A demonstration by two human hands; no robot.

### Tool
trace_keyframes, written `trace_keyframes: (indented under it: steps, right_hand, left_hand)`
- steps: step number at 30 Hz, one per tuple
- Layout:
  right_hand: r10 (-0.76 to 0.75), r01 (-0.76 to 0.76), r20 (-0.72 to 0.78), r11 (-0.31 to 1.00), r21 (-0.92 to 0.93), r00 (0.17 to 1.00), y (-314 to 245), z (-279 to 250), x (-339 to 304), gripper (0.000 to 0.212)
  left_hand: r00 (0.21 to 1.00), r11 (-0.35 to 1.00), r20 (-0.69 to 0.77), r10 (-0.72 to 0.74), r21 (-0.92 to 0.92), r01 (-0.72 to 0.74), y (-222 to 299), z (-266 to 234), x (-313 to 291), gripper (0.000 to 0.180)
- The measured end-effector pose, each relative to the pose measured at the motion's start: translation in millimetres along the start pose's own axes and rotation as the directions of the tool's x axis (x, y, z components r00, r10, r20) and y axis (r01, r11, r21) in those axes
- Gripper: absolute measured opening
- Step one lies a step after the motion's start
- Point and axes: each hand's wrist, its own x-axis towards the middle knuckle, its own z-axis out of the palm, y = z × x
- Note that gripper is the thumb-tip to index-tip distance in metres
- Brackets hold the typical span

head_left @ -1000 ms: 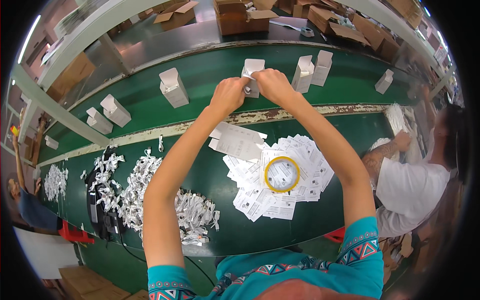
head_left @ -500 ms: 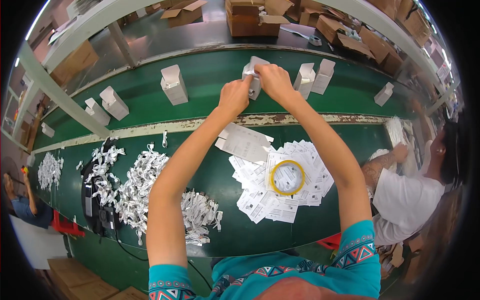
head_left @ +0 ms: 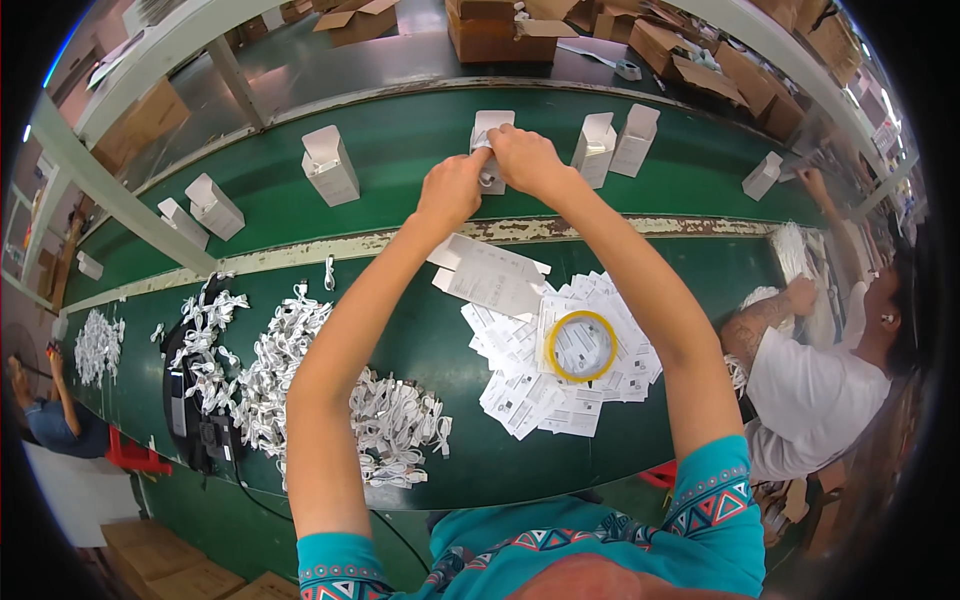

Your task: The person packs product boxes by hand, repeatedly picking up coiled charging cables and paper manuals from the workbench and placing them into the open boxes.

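On the far green belt, both my hands are closed at the mouth of an upright white box (head_left: 493,119). My left hand (head_left: 448,190) grips its left side with the fingertips at the opening. My right hand (head_left: 527,162) pinches at the top right, its fingertips partly hidden at the mouth. A bit of white shows between the hands, too small to name. Below my forearms lie a flattened white carton (head_left: 492,277), a fanned pile of printed leaflets (head_left: 540,405) and a yellow tape roll (head_left: 552,347) on top. Left of them is a heap of bundled white cables (head_left: 268,370).
More open white boxes stand along the belt, left (head_left: 330,175) and right (head_left: 594,150). A painted ledge (head_left: 590,230) divides belt from table. A black device (head_left: 205,440) lies among cables at left. A co-worker in a white shirt (head_left: 815,400) sits at right. Cardboard boxes (head_left: 505,38) fill the back.
The boxes on the belt have shifted left, and my hands have moved slightly left with the one they hold. Its back flap now stands up plainly. A hand reaches over the belt at far right.
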Motion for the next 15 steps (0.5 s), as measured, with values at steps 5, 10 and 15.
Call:
trace_keyframes:
  steps: [5,10,15]
  right_hand:
    - [0.014,-0.012,-0.013,0.992,0.123,1.0,-0.7,8.8,-2.1,0.018]
    - [-0.012,0.015,-0.043,0.997,0.076,0.999,-12.8,13.1,-8.9,0.018]
    - [-0.032,0.058,-0.27,0.994,0.089,0.962,-23.7,21.9,-15.8,0.02]
  left_hand:
    - [0.932,0.94,-0.343,-0.115,-0.34,-0.009,-4.4,-17.2,8.2,0.026]
    - [0.885,0.976,-0.457,-0.093,-0.217,-0.01,1.8,-14.3,23.2,0.012]
    - [0.926,0.945,-0.374,-0.055,0.28,0.169,9.0,-10.2,36.3,0.013]
